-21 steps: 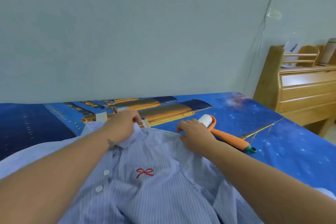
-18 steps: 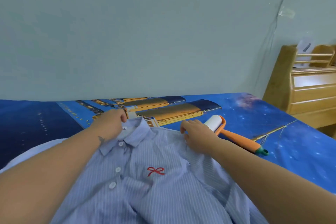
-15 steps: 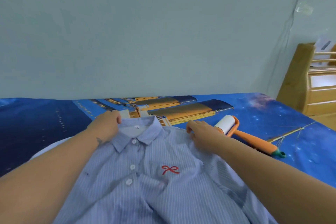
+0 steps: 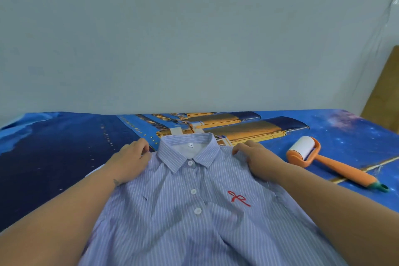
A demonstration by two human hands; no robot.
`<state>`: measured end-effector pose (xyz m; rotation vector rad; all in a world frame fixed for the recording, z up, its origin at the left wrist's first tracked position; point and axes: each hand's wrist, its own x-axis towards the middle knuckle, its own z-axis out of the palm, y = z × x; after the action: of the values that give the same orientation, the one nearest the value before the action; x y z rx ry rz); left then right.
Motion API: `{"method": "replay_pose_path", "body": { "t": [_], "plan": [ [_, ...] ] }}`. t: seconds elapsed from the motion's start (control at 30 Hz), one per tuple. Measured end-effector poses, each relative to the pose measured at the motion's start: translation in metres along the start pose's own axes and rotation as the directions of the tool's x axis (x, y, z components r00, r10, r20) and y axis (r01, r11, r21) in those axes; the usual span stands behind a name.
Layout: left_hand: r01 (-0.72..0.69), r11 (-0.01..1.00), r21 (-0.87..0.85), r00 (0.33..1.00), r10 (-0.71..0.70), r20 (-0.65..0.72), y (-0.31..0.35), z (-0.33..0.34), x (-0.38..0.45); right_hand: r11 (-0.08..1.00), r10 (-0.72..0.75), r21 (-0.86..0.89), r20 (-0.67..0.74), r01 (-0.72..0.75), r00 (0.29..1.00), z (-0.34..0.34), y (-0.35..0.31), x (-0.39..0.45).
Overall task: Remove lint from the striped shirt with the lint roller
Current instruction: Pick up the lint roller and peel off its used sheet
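Right of both hands' grip (image 4: 257, 158): lint roller (image 4: 321, 161).

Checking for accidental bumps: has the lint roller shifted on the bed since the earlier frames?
No. The lint roller lies just below the dark tip of the printed orange funnel on the sheet, as before. Only the camera view has swung.

Collar label (image 4: 190, 145) print too small to read.
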<state>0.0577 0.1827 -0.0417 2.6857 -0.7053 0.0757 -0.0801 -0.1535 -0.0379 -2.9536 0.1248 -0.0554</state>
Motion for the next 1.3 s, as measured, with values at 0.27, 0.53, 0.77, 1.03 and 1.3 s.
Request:
{"method": "replay_pose_path", "body": {
  "t": [0.27,0.53,0.77,1.03,1.3],
  "plan": [
    [-0.14,0.989,0.048,0.99,0.138,0.033,-0.026,-0.006,0.005,0.939,-0.151,-0.317,-0.031,0.133,0.988,-0.003,0.006,0.004],
    [-0.298,0.808,0.508,0.918,0.389,-0.08,-0.021,-0.009,0.045,0.853,-0.152,-0.517,-0.119,0.07,0.981,-0.009,0.018,0.029],
    [-0.269,0.706,0.656,0.948,0.315,0.05,-0.021,-0.005,0.068,0.863,-0.076,-0.504,-0.066,0.032,0.995,-0.01,0.028,0.052],
    [-0.219,0.858,0.465,0.976,0.193,0.104,-0.014,-0.008,0.066,0.918,0.0,-0.396,-0.012,-0.005,1.0,-0.013,0.032,0.046],
    [-0.318,0.943,0.096,0.948,0.318,0.017,0.066,-0.004,0.049,0.977,0.071,-0.183,-0.205,-0.11,0.976,-0.039,0.038,0.013]
  ]
}}
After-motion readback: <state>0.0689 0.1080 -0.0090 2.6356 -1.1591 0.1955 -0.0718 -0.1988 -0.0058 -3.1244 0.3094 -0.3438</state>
